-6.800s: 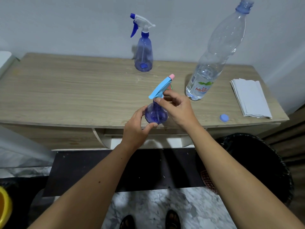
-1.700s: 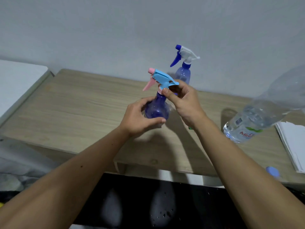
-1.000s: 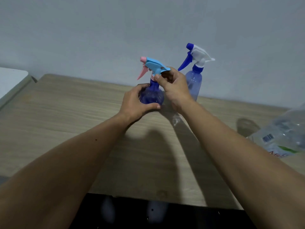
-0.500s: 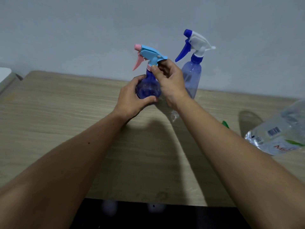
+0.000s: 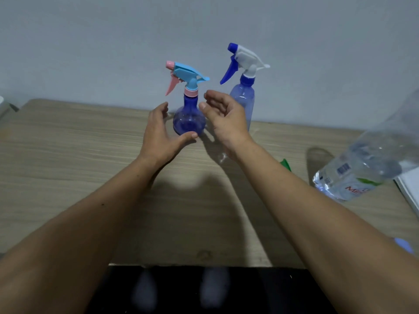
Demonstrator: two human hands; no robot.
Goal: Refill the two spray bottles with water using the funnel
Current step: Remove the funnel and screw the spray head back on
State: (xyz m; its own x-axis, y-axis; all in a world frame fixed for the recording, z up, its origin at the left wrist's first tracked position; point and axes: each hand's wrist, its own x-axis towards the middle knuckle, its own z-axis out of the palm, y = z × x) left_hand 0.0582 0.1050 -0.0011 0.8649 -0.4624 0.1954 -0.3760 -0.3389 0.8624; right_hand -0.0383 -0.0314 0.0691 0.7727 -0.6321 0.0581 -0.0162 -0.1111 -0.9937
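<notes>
Both bare forearms reach forward over the bench. The left hand is open, thumb stretched rightward, fingers spread and curved. The right hand is also open, loosely cupped, holding nothing.

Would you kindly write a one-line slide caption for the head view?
Open left hand and right hand flank the round spray bottle standing beside the taller spray bottle.

Glossy plastic spray bottles, matt wood-grain table
</notes>
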